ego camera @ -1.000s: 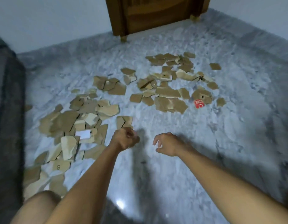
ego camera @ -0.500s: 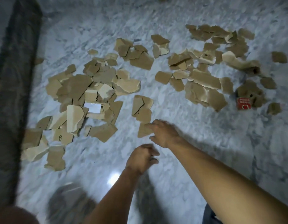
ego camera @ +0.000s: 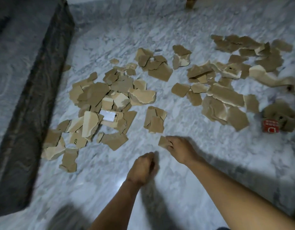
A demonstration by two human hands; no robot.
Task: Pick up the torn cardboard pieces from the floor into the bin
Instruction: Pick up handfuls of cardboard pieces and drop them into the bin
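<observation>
Torn brown cardboard pieces lie scattered over the marble floor (ego camera: pixel 160 27), in a left heap (ego camera: pixel 100 100) and a right heap (ego camera: pixel 226 90). My right hand (ego camera: pixel 180 149) pinches a small cardboard piece (ego camera: pixel 162 141) at floor level, just below a pair of overlapping pieces (ego camera: pixel 155 120). Below and left of it, my left hand (ego camera: pixel 141 168) hovers with its fingers curled in a fist and nothing visible in it. No bin is in view.
A dark grey raised ledge (ego camera: pixel 27 103) runs along the left side. A small red printed box (ego camera: pixel 270 128) lies at the right among the scraps. A wooden furniture leg (ego camera: pixel 189 2) stands at the top edge. Bare marble floor lies around my forearms.
The view has dropped closer to the floor. My right hand has closed its fingers on the small piece it was reaching for. My left fist stays low beside it.
</observation>
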